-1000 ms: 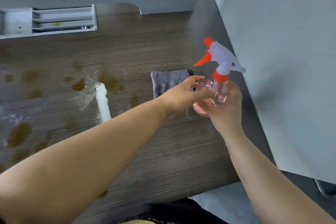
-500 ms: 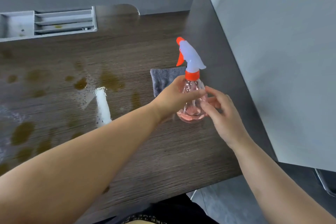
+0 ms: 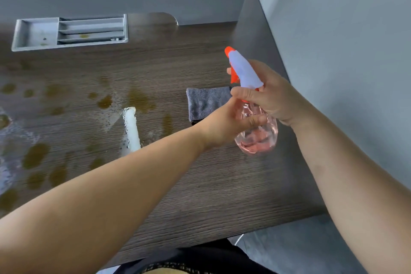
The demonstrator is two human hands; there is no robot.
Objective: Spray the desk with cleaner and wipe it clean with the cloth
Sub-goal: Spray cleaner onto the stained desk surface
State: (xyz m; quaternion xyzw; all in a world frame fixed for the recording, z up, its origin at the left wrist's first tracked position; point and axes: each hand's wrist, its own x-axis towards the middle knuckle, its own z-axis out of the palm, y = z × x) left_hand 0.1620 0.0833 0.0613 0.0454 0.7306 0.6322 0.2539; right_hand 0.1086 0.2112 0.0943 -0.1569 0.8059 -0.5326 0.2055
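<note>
A clear pink spray bottle (image 3: 259,138) with a white head and orange trigger is held above the dark wooden desk (image 3: 200,184), nozzle pointing left and away. My right hand (image 3: 273,95) grips its neck, a finger in front of the trigger. My left hand (image 3: 224,124) holds the bottle's body from the left. A folded grey cloth (image 3: 204,102) lies on the desk just behind my left hand. Brown stains (image 3: 104,102) and wet droplets spread over the desk's left half, beside a white streak (image 3: 131,127).
A grey recessed tray (image 3: 35,33) with slots sits at the desk's back left. A grey partition (image 3: 344,62) bounds the desk on the right. A grey wall runs along the back. The desk's front edge crosses at the lower right.
My right hand moved from beside the bottle's body up onto its neck and trigger. The bottle rose a little off the desk; my left hand stayed on its body.
</note>
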